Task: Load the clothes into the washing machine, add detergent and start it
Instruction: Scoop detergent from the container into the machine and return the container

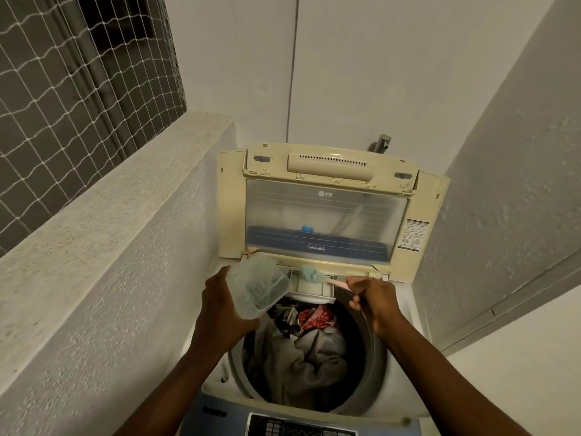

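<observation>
A top-loading washing machine [405, 297] stands with its lid [327, 212] raised upright. Grey and red clothes [308, 350] fill the drum. My left hand [220, 297] grips a clear plastic container of pale blue detergent powder [259, 286], tilted over the drum's back left rim. My right hand [371, 294] pinches the handle of a pink spoon [333, 282]. The spoon's bowl carries a heap of blue powder [309, 274] right above the open white detergent drawer [316, 291] at the back of the tub.
A rough plastered ledge [103, 215] runs along the left, with a netted window [78, 67] above it. White walls close in behind and on the right. A tap [382, 143] sticks out behind the lid. The control panel [298, 427] lies at the front edge.
</observation>
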